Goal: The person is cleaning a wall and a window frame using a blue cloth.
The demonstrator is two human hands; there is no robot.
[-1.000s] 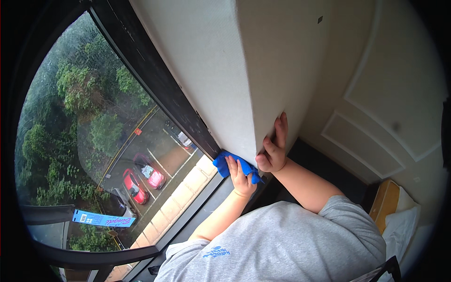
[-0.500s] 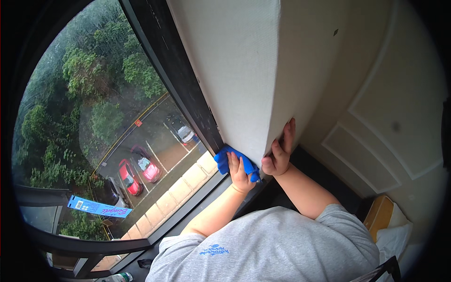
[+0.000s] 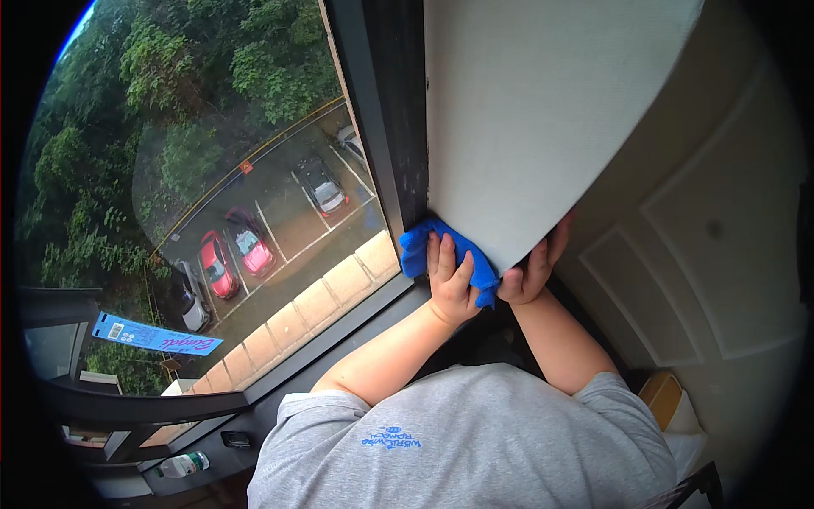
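Observation:
My left hand (image 3: 451,278) presses a blue cloth (image 3: 421,246) against the lower end of a pale, textured wall column (image 3: 526,110), right beside the dark window frame (image 3: 392,110). Its fingers lie spread on the cloth, and a fold hangs out under the palm. Just to the right, my right hand (image 3: 532,276) rests at the column's corner, fingers extended along the side face and thumb near the edge. No object shows in it, though the column partly hides its fingers.
A dark sill with a clear plastic bottle (image 3: 182,464) and a small black object (image 3: 235,439) runs along the lower left. A blue printed strip (image 3: 157,332) is on the window glass. A yellowish-brown boxy object (image 3: 660,397) stands low on the right beside the wall.
The view has turned, so the column now slants to the upper right. My right hand sits closer to the left one, its fingers more hidden. The cloth stays under my left hand.

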